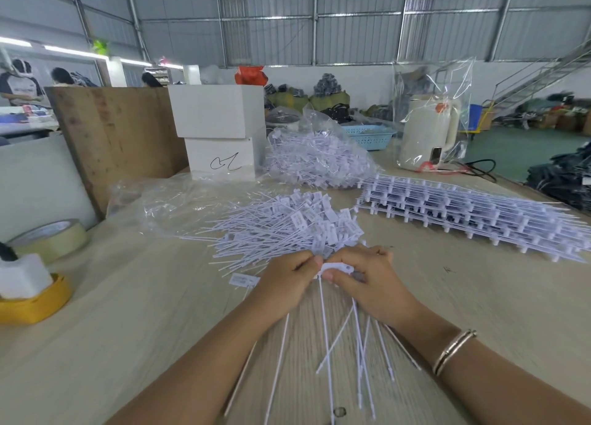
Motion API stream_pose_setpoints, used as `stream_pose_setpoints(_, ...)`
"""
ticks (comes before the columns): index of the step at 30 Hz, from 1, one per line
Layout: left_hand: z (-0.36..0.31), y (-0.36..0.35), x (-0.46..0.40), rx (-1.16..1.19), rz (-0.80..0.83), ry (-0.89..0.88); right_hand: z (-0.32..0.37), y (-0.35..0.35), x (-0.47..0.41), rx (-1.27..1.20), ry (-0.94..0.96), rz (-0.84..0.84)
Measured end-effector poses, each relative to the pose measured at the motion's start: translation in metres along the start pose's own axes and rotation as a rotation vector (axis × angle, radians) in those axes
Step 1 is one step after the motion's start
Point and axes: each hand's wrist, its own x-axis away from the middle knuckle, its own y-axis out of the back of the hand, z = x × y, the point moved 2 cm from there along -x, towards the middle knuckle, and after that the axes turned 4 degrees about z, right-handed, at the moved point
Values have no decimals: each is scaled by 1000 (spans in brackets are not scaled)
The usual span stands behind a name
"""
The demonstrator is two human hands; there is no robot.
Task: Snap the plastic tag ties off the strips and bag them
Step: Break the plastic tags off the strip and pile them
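- Snapping step, by my reading: left hand [287, 280] and right hand [364, 284] both pinch a strip of tag ties [335, 269], tails trailing toward the person.
- Just beyond the hands lies the loose tie pile [287, 226] on an open clear bag [179, 207]; unbroken strips [463, 207] are stacked right of the pile.
- Next calls for twisting ties free and dropping them onto the pile.

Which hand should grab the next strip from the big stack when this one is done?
Probably the right hand. The stack of strips lies on its side of the table, while the left hand would have to cross over. Both now pinch the same tag ties.
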Motion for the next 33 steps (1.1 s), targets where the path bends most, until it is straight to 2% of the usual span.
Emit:
stream_pose_setpoints(5, -1, 1, 1, 29, -1, -2, 2, 0, 0, 100, 26, -37)
stream_pose_setpoints(12, 0, 0, 1, 78, -28, 38, 3, -1, 0, 91, 27, -53)
stream_pose_setpoints(17, -4, -4, 2, 117, -66, 8, 2, 1, -1, -279, -69, -62)
stream_pose_setpoints(21, -5, -5, 2, 186, -50, 8, 1, 3, -2, -436, -57, -81)
stream_pose_setpoints(27, -5, 0, 2, 320, -88, 20, -2, 8, 0, -800, -186, -105)
stream_pose_setpoints(29, -4, 6, 1, 310, -125, -16, -4, 13, 1, -748, -204, -83)
stream_pose_setpoints(30, -3, 7, 1, 275, -133, -37, -7, 13, 1, -643, -218, -71)
stream_pose_setpoints(33, -2, 6, 1, 165, -136, -77, -17, 10, -3, -148, -314, -70)
